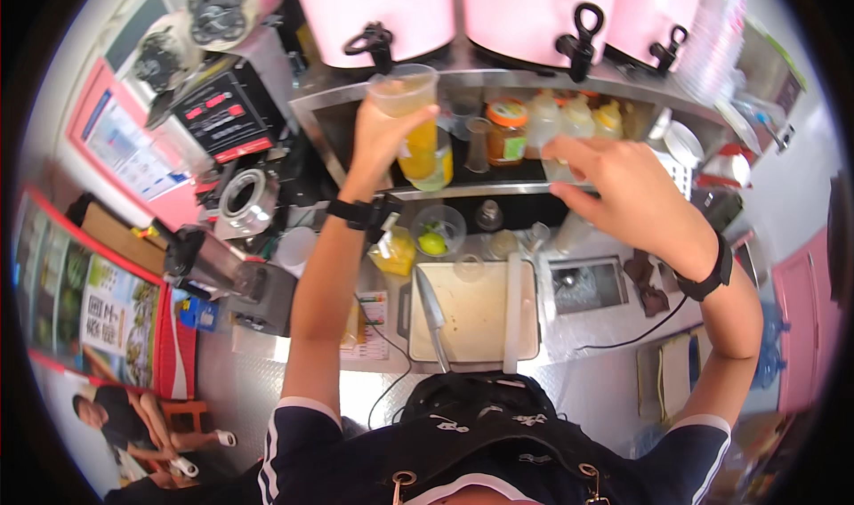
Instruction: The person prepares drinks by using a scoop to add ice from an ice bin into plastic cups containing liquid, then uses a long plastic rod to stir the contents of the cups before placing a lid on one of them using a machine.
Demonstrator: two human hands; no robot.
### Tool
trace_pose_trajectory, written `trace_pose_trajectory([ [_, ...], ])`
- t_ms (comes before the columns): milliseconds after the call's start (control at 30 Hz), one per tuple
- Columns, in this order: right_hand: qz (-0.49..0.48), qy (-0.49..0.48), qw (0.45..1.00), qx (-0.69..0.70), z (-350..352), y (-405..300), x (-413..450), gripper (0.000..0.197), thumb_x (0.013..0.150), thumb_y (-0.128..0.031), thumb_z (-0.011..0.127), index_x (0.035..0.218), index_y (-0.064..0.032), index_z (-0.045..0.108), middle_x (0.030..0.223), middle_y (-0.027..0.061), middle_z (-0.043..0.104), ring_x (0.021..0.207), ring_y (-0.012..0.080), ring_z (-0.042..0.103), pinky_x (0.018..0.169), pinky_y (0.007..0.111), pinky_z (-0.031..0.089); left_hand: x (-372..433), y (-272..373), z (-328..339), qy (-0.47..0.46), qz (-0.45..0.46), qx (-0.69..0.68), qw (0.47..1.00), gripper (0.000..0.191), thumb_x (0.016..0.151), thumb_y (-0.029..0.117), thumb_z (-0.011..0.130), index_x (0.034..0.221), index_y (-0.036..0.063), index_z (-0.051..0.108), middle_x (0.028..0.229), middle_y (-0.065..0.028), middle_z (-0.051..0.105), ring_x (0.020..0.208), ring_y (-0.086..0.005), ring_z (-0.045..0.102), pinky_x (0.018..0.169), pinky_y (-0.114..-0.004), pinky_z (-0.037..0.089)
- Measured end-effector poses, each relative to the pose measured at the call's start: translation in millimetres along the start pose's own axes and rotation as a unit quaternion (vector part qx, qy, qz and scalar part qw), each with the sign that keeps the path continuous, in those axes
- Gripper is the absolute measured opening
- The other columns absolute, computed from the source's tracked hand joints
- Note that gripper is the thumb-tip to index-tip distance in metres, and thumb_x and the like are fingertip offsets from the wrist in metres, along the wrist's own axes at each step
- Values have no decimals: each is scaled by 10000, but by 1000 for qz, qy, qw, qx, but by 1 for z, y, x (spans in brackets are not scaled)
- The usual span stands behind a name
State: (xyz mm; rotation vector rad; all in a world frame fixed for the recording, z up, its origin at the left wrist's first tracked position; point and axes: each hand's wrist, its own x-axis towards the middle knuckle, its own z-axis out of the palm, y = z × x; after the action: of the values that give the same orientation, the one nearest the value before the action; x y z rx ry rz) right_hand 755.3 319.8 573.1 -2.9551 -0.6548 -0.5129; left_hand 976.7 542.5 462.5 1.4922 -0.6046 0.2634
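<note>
My left hand (390, 128) holds a clear plastic cup (419, 148) with yellow-orange liquid in its lower part. The cup is just under the black tap (373, 44) of a pink drink dispenser (377, 11). My right hand (600, 178) is raised in front of the shelf, thumb and fingers apart, near squeeze bottles with pointed caps (577, 118). I see nothing held in it. Left of these bottles stands a jar with an orange lid (506, 131). On the counter below lie a cutting board (480, 311) and a knife (432, 308); a long white bar (512, 311) rests along the board's right side.
A plastic bowl with a green lime (432, 242) and a bag of yellow pieces (395, 251) stand behind the board. A blender (260, 291) and a cup-sealing machine (230, 111) are at the left, a small sink (587, 285) at the right. A person (120, 418) sits at the far lower left.
</note>
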Motion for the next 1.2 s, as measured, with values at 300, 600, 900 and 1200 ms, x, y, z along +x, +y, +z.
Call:
trace_pose_trajectory([
  [300, -194, 230, 946, -123, 38, -25, 180, 384, 846, -296, 620, 1159, -108, 501, 817, 102, 643, 708, 285, 643, 602, 361, 501, -6, 15, -11, 12, 11, 1, 1000, 490, 691, 64, 800, 1098, 8, 533, 1016, -62, 650, 914, -139, 628, 775, -271, 511],
  [600, -274, 235, 902, -238, 50, -29, 225, 201, 782, -168, 609, 907, -60, 495, 691, 90, 618, 654, 254, 653, 556, 346, 498, -13, -4, -15, 2, 0, 23, 1000, 537, 679, 99, 814, 1133, -14, 550, 1069, -74, 641, 960, -127, 607, 853, -280, 483],
  [900, -306, 250, 893, -215, 48, -20, 228, 115, 736, -66, 596, 803, -11, 519, 649, 136, 624, 639, 303, 656, 562, 373, 522, -17, 0, -21, 35, 1, 37, 999, 645, 618, 186, 868, 1129, -15, 529, 1047, -100, 654, 946, -151, 624, 843, -288, 494],
  [1200, -288, 240, 915, -151, 45, -14, 237, 83, 790, -80, 568, 841, -21, 540, 628, 142, 609, 632, 319, 640, 566, 403, 505, -15, -3, -21, 29, 6, 23, 999, 636, 617, 173, 864, 1130, -9, 534, 1065, -102, 649, 963, -163, 622, 856, -298, 491],
])
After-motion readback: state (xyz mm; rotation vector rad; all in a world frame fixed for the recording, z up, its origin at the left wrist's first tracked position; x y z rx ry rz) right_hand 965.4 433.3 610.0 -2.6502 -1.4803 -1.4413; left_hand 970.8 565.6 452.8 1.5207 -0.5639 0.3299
